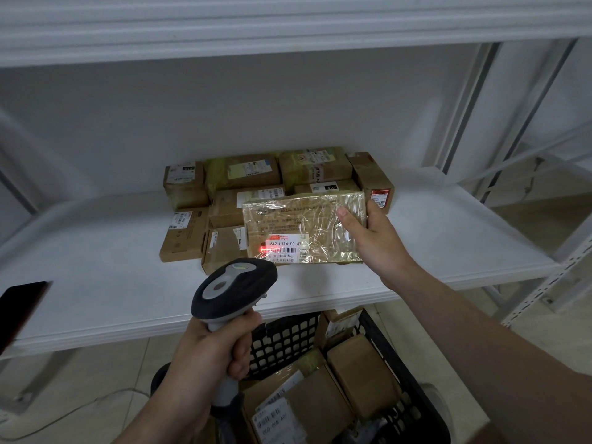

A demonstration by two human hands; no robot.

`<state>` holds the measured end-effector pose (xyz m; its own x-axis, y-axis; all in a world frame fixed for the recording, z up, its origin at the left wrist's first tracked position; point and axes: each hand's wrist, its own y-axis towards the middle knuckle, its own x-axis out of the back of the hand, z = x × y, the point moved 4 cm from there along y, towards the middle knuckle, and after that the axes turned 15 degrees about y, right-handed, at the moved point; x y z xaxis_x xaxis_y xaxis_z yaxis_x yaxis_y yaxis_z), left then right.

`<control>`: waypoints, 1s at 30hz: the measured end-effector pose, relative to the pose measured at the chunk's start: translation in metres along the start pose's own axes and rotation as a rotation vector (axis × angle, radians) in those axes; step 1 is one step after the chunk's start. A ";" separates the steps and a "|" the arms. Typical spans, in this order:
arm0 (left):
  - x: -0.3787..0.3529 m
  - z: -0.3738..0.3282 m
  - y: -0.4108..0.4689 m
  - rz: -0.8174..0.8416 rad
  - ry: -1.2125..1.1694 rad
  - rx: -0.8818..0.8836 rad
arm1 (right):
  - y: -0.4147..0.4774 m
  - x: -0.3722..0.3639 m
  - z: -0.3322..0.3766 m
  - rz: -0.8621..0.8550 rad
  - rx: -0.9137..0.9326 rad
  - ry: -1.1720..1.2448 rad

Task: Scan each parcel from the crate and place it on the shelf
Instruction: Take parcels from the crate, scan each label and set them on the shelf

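My right hand (371, 232) grips the right end of a flat tape-wrapped cardboard parcel (294, 225), held tilted above the white shelf (96, 283). My left hand (211, 344) grips the handle of a black and grey barcode scanner (234, 286), whose head points at the parcel. A red scan light falls on the parcel's white label (285, 249), just left of the barcode. Below the shelf stands a black plastic crate (288, 341) holding several brown parcels (362, 376).
Several brown parcels (243, 174) lie stacked at the back middle of the shelf. A dark phone-like object (19, 309) rests at the shelf's left front. An upper shelf board (288, 27) hangs overhead. White metal uprights (544, 277) stand at the right. A thin cable (64, 415) runs on the floor.
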<state>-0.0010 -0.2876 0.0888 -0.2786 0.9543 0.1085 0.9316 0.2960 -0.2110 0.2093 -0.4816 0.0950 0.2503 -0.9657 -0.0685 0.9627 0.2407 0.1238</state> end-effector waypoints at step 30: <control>0.002 0.006 0.003 0.013 0.019 -0.006 | -0.002 0.000 0.003 -0.003 -0.003 0.002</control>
<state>-0.0003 -0.2844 0.0829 -0.2616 0.9571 0.1245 0.9367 0.2829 -0.2064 0.2066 -0.4820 0.0979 0.2480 -0.9661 -0.0713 0.9637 0.2384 0.1204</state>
